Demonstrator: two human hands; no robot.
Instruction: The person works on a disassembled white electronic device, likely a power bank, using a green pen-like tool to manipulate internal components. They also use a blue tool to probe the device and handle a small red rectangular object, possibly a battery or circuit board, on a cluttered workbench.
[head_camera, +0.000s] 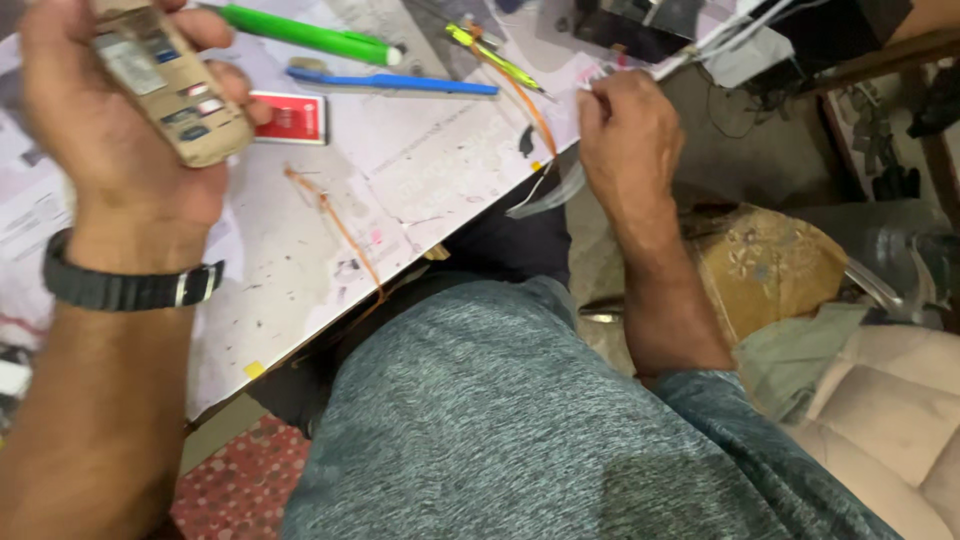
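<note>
My left hand (110, 120) is raised at the upper left and grips a worn beige remote control (170, 85) with small coloured buttons. A black watch (125, 287) sits on that wrist. My right hand (625, 130) rests at the table's far edge with its fingers pinched on a thin white wire (590, 85). An orange wire (525, 100) runs across the table close to that hand. A strip of clear tape (545, 198) hangs off the edge below it.
On the paper-covered white table (420, 180) lie a green marker (300, 33), a blue toothbrush (395, 83), a red flat battery (292, 117) and a yellow-green screwdriver (495, 58). A second orange wire (340, 230) lies near the front edge. Cushioned seats (880, 410) stand at right.
</note>
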